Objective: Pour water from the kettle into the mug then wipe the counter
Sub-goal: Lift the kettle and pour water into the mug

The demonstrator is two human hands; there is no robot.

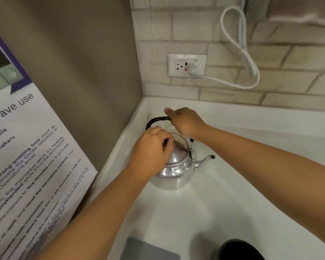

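A shiny metal kettle (pixel 174 173) stands on the white counter (pixel 233 194) near the back left corner, its spout pointing right. My left hand (pixel 150 149) pinches the small black knob of the kettle's lid. My right hand (pixel 184 121) is closed around the black arched handle above the kettle. A dark round mug (pixel 240 250) is partly visible at the bottom edge. A grey cloth (pixel 148 249) lies at the bottom edge, left of the mug.
A brown side wall with a microwave-use poster (pixel 26 156) stands left of the counter. The tiled back wall holds an outlet (pixel 187 65) with a white cord (pixel 238 53) plugged in and looping up right.
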